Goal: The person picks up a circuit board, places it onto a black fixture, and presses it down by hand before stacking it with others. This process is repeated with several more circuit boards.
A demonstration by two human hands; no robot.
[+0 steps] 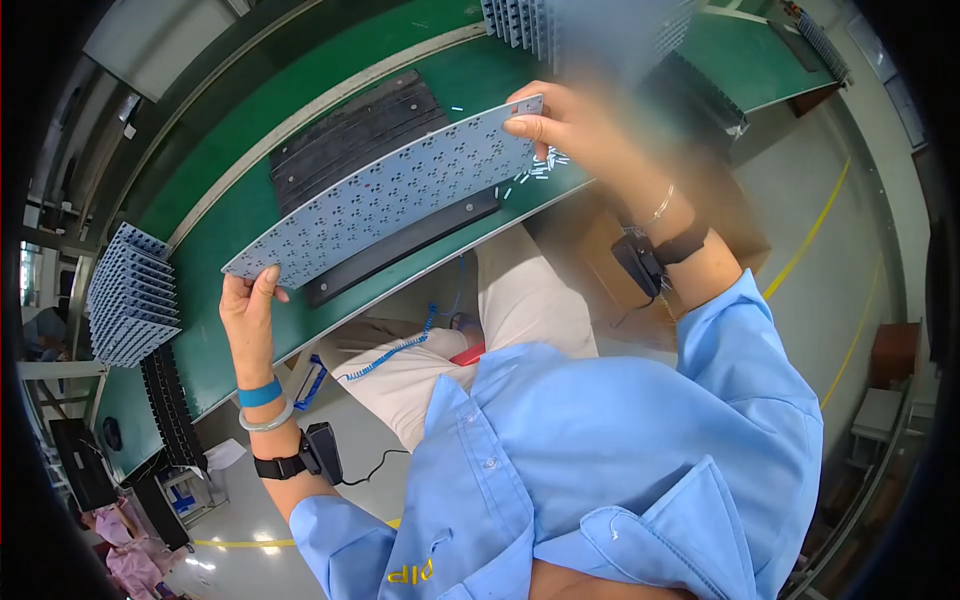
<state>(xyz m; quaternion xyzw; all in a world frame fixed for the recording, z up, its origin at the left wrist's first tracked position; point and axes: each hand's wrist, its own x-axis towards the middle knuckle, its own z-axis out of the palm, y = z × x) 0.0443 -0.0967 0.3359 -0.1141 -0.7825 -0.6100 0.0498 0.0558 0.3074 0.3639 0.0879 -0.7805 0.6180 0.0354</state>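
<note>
Between my two hands a long, thin grey-blue board (pixel 385 192) with rows of small dark holes is held up, tilted, over the green bench. My left hand (pixel 250 305) pinches its near left corner between thumb and fingers. At the opposite end, my right hand (pixel 560 120) grips the edge, thumb on the face and fingers behind. A black slatted fixture (pixel 350 135) lies behind the board, partly covered by it. In front of it shows a black bar (pixel 410 245) with screws. Small white pieces (pixel 540 172) lie scattered on the bench beneath my right hand.
Similar boards stand in a stack (pixel 132 295) at the left, in a black rack (pixel 168 410). Another group of boards (pixel 520 25) stands at the far side, partly blurred. A cardboard box (pixel 625 250) sits below the bench at right. A blue coiled cord (pixel 400 347) hangs by my lap.
</note>
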